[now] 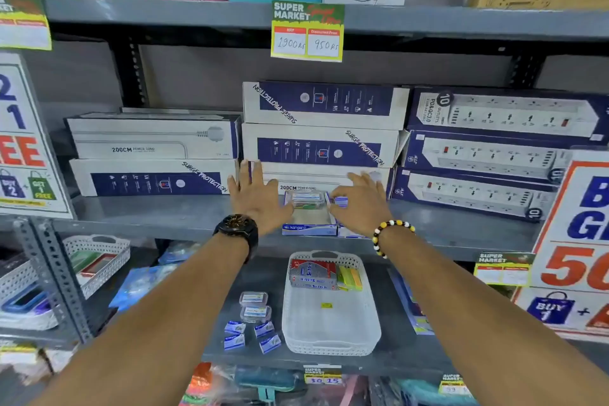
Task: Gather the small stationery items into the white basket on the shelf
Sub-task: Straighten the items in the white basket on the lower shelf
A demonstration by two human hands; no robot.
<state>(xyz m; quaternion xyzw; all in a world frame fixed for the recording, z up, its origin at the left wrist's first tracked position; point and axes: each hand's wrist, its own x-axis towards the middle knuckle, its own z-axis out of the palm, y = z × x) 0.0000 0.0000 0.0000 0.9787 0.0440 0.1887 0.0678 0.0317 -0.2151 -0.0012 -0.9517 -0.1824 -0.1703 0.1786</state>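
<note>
An open Kangaro carton (309, 228) stands on the middle shelf, with clear plastic cases (304, 199) at its back. My left hand (258, 199) lies open against its left side, fingers spread. My right hand (361, 204) is open on its right side, thumb just above a small blue-and-white box (340, 201). One shelf below stands the white basket (329, 323), holding red-and-silver staple boxes (313, 273) and yellow-green packs (351, 277) at its far end. To its left lie two clear cases (253, 305) and several small blue-white boxes (252, 334).
Stacked power-strip boxes (323, 145) fill the middle shelf behind the carton. Another white basket (99, 260) sits at lower left beside a perforated grey upright (49, 273). Promotional signs (576, 227) lean at both sides. A price tag (308, 31) hangs from the shelf above.
</note>
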